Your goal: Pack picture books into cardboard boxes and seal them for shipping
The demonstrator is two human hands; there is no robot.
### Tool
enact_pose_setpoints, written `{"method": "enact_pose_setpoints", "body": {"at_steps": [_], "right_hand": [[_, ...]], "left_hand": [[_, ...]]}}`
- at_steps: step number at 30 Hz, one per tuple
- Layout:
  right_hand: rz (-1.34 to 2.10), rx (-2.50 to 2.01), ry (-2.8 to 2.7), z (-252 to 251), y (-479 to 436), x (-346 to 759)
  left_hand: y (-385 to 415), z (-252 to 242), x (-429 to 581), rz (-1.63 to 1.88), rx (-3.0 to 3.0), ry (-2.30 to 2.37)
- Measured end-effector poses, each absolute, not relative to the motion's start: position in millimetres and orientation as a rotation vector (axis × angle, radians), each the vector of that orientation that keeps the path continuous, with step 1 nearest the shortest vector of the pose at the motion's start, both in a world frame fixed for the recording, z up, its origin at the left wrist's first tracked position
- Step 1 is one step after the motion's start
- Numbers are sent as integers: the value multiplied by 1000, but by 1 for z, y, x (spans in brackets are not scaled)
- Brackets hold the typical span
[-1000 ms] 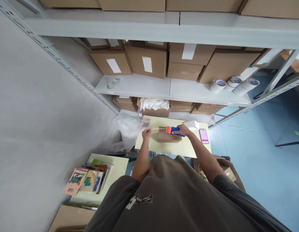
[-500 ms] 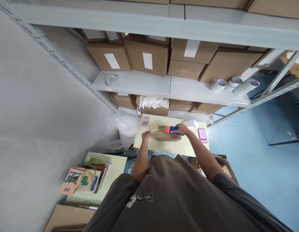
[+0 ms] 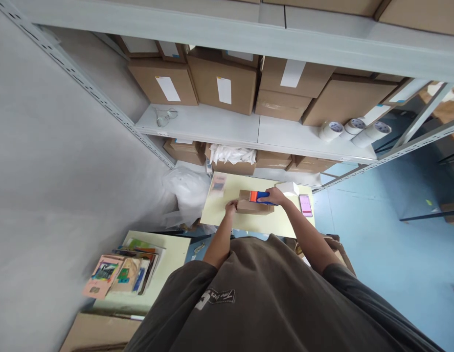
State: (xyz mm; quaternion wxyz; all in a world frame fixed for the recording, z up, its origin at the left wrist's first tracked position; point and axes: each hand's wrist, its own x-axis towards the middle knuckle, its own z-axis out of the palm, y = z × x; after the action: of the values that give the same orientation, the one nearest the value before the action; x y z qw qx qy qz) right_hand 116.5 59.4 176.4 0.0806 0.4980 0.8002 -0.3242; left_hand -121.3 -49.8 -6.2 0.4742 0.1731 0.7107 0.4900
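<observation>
A small brown cardboard box [image 3: 257,209] lies lengthwise on the pale yellow table [image 3: 219,215]. Over its top, my right hand [image 3: 275,196] is wrapped round a blue and orange tape dispenser [image 3: 258,197], whose orange end points left. My left hand [image 3: 231,207] is at the box's left end, fingers pinched together. A faint clear strip of tape runs between the dispenser and this hand; its end is hidden by the fingers.
A phone [image 3: 305,205] and a white box-like object [image 3: 287,188] lie at the table's right. Behind stands a shelf [image 3: 227,128] with cardboard boxes and tape rolls [image 3: 330,130]. White plastic bags [image 3: 188,188] sit left; books [image 3: 127,271] are stacked on a side table.
My left hand has moved right, from beside the box to its left end, shortening the gap to the dispenser. My right hand keeps the dispenser in nearly the same place over the box.
</observation>
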Motion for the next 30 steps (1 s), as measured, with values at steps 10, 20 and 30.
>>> {"method": "enact_pose_setpoints", "body": {"at_steps": [10, 20, 30], "right_hand": [[-970, 1479, 2392, 177, 60, 117], [-994, 1462, 2370, 183, 59, 115], [-920, 1404, 2344, 180, 66, 118]], "left_hand": [[-55, 17, -138, 995, 525, 1957], [-4, 64, -180, 260, 1840, 1293], [15, 60, -179, 68, 1890, 1349]]}}
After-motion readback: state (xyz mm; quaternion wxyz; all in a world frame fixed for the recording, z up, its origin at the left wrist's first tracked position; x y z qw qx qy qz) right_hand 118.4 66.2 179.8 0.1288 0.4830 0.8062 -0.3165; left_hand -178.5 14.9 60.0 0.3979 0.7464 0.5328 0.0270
